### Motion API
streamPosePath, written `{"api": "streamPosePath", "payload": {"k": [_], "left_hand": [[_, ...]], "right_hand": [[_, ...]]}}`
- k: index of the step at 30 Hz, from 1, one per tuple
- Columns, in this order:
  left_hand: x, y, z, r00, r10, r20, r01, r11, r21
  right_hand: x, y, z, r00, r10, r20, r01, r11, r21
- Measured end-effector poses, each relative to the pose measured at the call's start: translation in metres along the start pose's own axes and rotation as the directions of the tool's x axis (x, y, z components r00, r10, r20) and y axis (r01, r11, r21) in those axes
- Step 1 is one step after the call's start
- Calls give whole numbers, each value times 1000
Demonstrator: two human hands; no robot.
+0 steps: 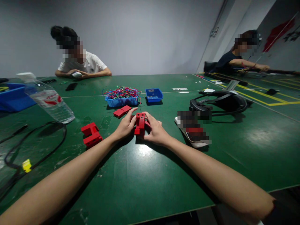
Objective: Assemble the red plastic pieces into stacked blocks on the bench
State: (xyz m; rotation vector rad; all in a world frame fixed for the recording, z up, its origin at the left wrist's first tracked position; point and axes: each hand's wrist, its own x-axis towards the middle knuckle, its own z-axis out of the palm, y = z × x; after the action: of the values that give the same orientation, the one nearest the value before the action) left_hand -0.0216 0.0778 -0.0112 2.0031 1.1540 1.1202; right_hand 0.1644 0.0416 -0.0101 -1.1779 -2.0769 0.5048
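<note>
Left hand (126,125) and right hand (156,130) both closed round red plastic block (140,123), held upright betw. them, resting on green bench (140,175) at centre. Just left: two more red blocks (92,134), flat red pieces (122,111) beyond. Further back, blue tray w/ coloured wires (122,97), small blue tray (154,95). Water bottle (48,101) far left, headset (220,103) right.

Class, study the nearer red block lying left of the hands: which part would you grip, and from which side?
Probably pinch the nearer red block across its short ends, coming from above with the left hand: it lies flat, and another red block crowds its far long side.
</note>
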Motion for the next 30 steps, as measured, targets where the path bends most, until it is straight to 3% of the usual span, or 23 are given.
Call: {"api": "streamPosePath", "payload": {"k": [2,6,9,13,18,23,26,30], "left_hand": [[-1,3,-2,999,-18,-45,17,1000,-25],[-6,10,-5,973,83,216,-73,996,-50],[-9,13,-4,943,164,289,-191,979,69],[-10,13,1,959,148,241,-189,970,156],[-8,12,6,998,15,53,-30,954,300],[-7,7,6,997,-27,-75,50,946,321],[-8,8,6,996,-18,-90,49,936,348],[-10,12,6,991,-49,-128,96,914,395]], "right_hand": [[1,-1,-1,1000,5,12,-5,999,38],[1,-2,-2,999,50,10,-50,998,29],[1,-3,-3,996,94,7,-93,995,-35],[0,-2,-5,995,94,39,-89,989,-122],[0,3,-4,997,3,72,10,984,-178],[-2,6,-1,998,11,55,1,976,-220],[-2,6,-1,999,39,2,-37,974,-224],[-1,5,0,982,97,-161,-115,987,-111]]}}
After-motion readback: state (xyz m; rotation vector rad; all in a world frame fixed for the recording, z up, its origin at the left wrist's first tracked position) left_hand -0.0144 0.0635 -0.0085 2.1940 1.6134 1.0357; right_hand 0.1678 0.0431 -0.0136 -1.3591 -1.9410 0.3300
